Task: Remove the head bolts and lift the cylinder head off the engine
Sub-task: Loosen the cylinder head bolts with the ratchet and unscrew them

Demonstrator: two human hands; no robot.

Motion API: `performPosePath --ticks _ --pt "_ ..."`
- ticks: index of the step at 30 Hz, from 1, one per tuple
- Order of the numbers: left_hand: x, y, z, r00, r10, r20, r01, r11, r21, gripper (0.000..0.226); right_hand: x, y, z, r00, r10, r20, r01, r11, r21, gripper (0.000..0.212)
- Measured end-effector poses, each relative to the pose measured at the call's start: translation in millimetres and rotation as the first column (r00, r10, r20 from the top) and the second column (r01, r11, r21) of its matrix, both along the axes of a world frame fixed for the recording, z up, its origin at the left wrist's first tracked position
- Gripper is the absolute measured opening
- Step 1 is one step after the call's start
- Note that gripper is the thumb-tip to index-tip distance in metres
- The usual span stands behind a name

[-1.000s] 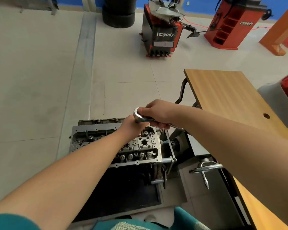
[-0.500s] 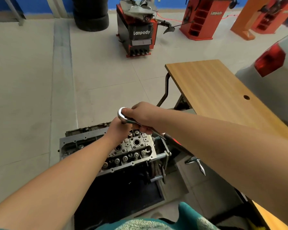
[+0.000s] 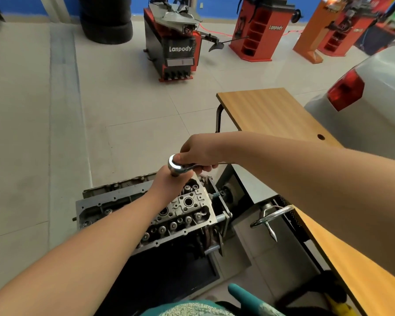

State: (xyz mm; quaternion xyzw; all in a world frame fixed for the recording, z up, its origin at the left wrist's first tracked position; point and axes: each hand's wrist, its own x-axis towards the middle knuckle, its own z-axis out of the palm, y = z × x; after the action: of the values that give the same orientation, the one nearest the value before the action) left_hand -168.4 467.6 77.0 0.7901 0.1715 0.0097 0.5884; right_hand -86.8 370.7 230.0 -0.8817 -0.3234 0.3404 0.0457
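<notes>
A grey cylinder head (image 3: 183,210) with several valve springs and bolt holes sits on the engine, low in the middle of the head view. Above its far right end stands a chrome ratchet wrench (image 3: 177,168), head up. My right hand (image 3: 197,151) is shut on the ratchet's handle. My left hand (image 3: 168,185) is wrapped around the shaft under the ratchet head, just over the cylinder head. The bolt under the tool is hidden by my left hand.
A wooden table (image 3: 276,115) runs along the right, close to my right arm. A chrome lever (image 3: 271,217) sticks out of the engine stand. A car's tail light (image 3: 344,90) is at the right, red workshop machines (image 3: 176,49) and stacked tyres (image 3: 106,19) stand behind.
My right hand has swung the ratchet handle from pointing toward me and right to pointing more to the right. My left hand stays under the ratchet head. The camera tilted.
</notes>
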Motion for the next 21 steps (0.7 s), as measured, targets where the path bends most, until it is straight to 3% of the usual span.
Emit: performPosePath --ticks 4,7,10,12,14,15,17,19,21 --pt "-3 0 1 0.999 -0.001 0.049 0.003 0.999 -0.039 0.019 5 11 6 0.987 0.155 0.032 -0.152 0.985 -0.081 0.039" --pt "-3 0 1 0.998 -0.008 0.065 0.008 1.000 -0.004 0.042 5 13 4 0.979 0.200 0.026 -0.195 0.972 -0.133 0.039" --pt "-3 0 -1 1.000 0.009 0.025 -0.009 1.000 -0.002 0.024 -2 11 2 0.988 0.149 0.027 -0.145 0.981 -0.132 0.045" --pt "-2 1 -1 1.000 -0.017 -0.002 0.017 1.000 0.005 0.016 -11 7 0 0.999 0.046 0.017 -0.043 0.990 -0.133 0.051" --pt "1 1 1 0.998 -0.058 -0.029 0.059 0.998 0.035 0.022 -23 0 -5 0.982 -0.169 -0.083 0.162 0.982 -0.093 0.057" --pt "2 1 2 0.996 -0.069 -0.047 0.072 0.996 0.052 0.026 -30 -3 -7 0.934 -0.312 -0.175 0.306 0.950 -0.059 0.060" --pt "6 2 1 0.993 -0.069 -0.095 0.080 0.990 0.113 0.028 -47 -11 -13 0.752 -0.539 -0.380 0.590 0.807 0.021 0.056" --pt "6 1 0 0.990 -0.074 -0.122 0.097 0.976 0.193 0.031 -63 -16 -21 0.619 -0.600 -0.507 0.734 0.671 0.103 0.045" --pt "5 2 2 0.992 -0.096 -0.082 0.109 0.980 0.168 0.041 -75 -20 -29 0.634 -0.576 -0.516 0.744 0.637 0.204 0.030"
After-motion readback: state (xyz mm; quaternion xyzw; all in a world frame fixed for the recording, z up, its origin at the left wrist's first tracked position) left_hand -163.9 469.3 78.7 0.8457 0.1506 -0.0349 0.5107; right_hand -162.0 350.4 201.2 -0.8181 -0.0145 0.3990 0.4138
